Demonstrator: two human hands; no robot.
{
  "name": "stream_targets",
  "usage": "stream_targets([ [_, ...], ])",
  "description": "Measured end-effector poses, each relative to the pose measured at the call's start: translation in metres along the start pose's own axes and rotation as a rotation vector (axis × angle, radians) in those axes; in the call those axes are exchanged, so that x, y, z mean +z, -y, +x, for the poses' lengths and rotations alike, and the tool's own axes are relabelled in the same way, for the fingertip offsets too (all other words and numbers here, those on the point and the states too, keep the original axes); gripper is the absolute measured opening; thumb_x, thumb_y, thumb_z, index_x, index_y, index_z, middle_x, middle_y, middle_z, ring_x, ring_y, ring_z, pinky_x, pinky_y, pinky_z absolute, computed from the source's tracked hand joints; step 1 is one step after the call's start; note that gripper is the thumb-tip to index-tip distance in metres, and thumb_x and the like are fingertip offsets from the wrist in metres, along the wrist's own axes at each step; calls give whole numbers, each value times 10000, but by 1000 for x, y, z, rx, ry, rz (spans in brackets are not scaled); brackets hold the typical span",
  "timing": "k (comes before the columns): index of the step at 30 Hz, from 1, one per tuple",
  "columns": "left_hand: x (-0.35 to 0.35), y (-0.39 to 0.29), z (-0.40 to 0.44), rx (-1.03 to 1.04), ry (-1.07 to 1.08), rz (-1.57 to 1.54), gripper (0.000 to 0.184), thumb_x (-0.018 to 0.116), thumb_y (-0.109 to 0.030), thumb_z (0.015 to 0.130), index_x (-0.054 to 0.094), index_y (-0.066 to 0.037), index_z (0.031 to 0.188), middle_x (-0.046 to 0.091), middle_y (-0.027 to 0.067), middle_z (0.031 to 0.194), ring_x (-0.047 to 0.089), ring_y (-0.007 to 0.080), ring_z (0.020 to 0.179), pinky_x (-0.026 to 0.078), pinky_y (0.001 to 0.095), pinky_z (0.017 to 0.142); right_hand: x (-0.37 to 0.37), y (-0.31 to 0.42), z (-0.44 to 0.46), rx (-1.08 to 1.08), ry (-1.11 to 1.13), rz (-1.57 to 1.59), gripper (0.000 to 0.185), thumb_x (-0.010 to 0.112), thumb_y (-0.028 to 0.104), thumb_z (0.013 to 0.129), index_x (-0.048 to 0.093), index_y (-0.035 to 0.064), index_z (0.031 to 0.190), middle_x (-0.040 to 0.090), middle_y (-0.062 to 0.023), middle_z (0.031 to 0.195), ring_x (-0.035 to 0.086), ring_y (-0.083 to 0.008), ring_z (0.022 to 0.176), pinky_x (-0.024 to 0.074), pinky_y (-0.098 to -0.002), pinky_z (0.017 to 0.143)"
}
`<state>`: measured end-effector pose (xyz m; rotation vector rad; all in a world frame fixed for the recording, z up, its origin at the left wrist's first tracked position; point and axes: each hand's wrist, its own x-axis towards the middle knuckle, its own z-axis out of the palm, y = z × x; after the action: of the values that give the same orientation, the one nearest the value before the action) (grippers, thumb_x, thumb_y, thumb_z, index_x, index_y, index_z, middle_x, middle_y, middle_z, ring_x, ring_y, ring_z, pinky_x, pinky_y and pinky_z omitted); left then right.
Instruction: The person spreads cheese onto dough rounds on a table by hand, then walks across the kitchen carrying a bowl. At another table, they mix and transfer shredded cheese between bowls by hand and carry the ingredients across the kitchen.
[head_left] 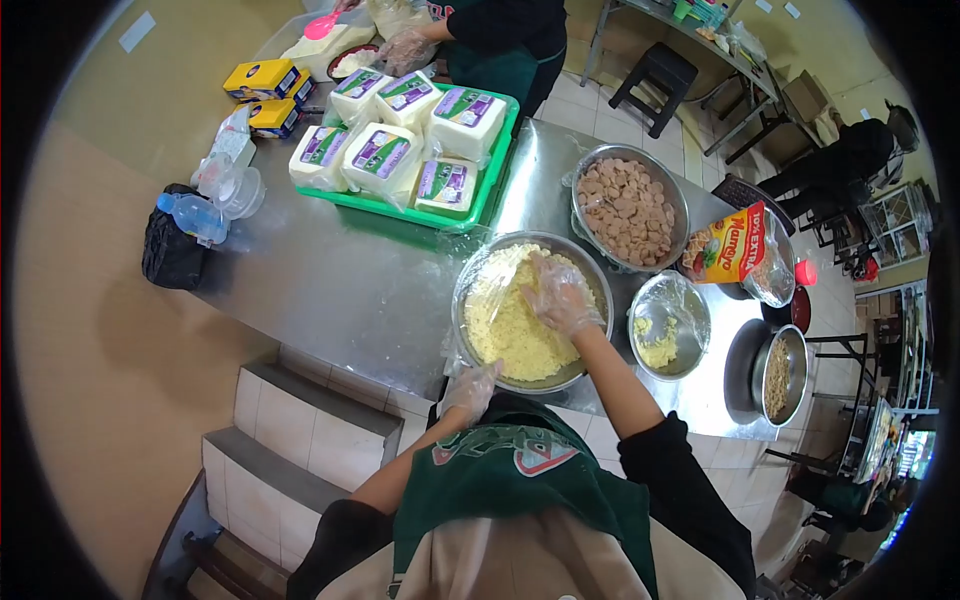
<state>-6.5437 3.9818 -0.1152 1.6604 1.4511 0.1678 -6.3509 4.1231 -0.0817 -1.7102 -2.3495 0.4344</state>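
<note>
A wide steel bowl [459, 318] stands at the table's front edge, lined with clear plastic and filled with a pale yellow crumbly mixture [515, 335]. In a clear plastic glove, my right hand [563, 298] reaches into the far right part of the mixture. Its fingers are stretched out and partly sunk in the crumbs. My left hand [471, 391], gloved too, grips the bowl's near left rim. To the right, a smaller steel bowl [703, 345] holds a little yellow mixture. Behind it, another steel bowl holds sliced brown sausage pieces [628, 212].
A green tray [490, 190] carries several wrapped white blocks. Yellow boxes [262, 78] and a water bottle [195, 218] stand left. A Mamayo packet [728, 248] and a bowl of brown bits [777, 375] are right. Opposite, a co-worker's gloved hand [407, 50] works; steps [300, 420] lie below left.
</note>
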Motion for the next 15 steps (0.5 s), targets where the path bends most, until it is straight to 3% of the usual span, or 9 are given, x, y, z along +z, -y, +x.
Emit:
stream_targets([
  [2, 16, 10, 10, -288, -72, -353, 556, 276, -457, 931, 533, 11, 1088, 558, 213, 1088, 516, 351, 1018, 381, 399, 894, 2, -1, 6, -32, -73, 46, 448, 483, 361, 840, 561, -22, 1059, 573, -230, 1019, 550, -362, 950, 420, -429, 851],
  [4, 19, 12, 10, -420, -114, -487, 578, 242, -466, 936, 539, 1, 1100, 546, 210, 1126, 506, 352, 1045, 370, 390, 905, 3, -2, 8, 45, 390, -48, 418, 452, 372, 868, 594, 12, 1024, 600, -201, 932, 560, -359, 891, 418, -422, 832],
  [5, 17, 14, 9, -424, -88, -551, 605, 242, -499, 924, 537, -8, 1121, 535, 208, 1154, 497, 345, 1071, 360, 383, 922, 2, -3, 2, 43, 387, -48, 418, 452, 372, 868, 594, 12, 1024, 600, -201, 932, 560, -359, 891, 418, -422, 832],
  [7, 3, 3, 4, -429, -76, -622, 634, 243, -531, 913, 535, -17, 1142, 523, 206, 1181, 489, 339, 1097, 350, 377, 940, -4, -6, -14, -162, 371, 91, 384, 488, 367, 834, 652, 23, 783, 580, -220, 866, 559, -352, 837, 439, -436, 770],
  [9, -35, -31, -11, -587, -27, -324, 689, 265, -596, 880, 532, -29, 1165, 518, 186, 1206, 476, 319, 1129, 333, 371, 963, -34, -7, -21, -199, 278, 138, 382, 492, 375, 829, 649, 27, 816, 583, -219, 880, 558, -357, 843, 439, -434, 778],
  [10, -31, -20, -10, -591, -32, -325, 689, 265, -596, 880, 532, -29, 1165, 518, 186, 1206, 476, 319, 1129, 333, 371, 963, -44, -6, -24, -224, 184, 185, 384, 496, 383, 824, 647, 31, 848, 586, -218, 894, 557, -361, 849, 438, -432, 785],
  [12, -14, 19, 0, -422, -68, -491, 557, 500, -541, 831, 581, -56, 1091, 609, 124, 932, 566, 221, 838, 437, 337, 744, -43, -4, -13, -158, 54, 224, 406, 493, 399, 824, 641, 23, 870, 589, -215, 905, 555, -364, 848, 437, -433, 788],
  [13, -10, 29, -1, -422, -67, -489, 557, 500, -541, 831, 581, -56, 1091, 609, 124, 932, 566, 221, 838, 437, 337, 744, -39, -3, -8, -84, -78, 264, 430, 490, 414, 824, 636, 15, 892, 592, -213, 916, 554, -367, 848, 436, -434, 790],
  [15, -11, 40, 0, -47, -189, -151, 548, 529, -558, 804, 626, -54, 996, 598, 106, 829, 538, 196, 768, 430, 331, 685, 1, -2, -1, -126, -91, 200, 449, 479, 423, 831, 624, 5, 904, 593, -216, 920, 555, -368, 856, 437, -432, 794],
])
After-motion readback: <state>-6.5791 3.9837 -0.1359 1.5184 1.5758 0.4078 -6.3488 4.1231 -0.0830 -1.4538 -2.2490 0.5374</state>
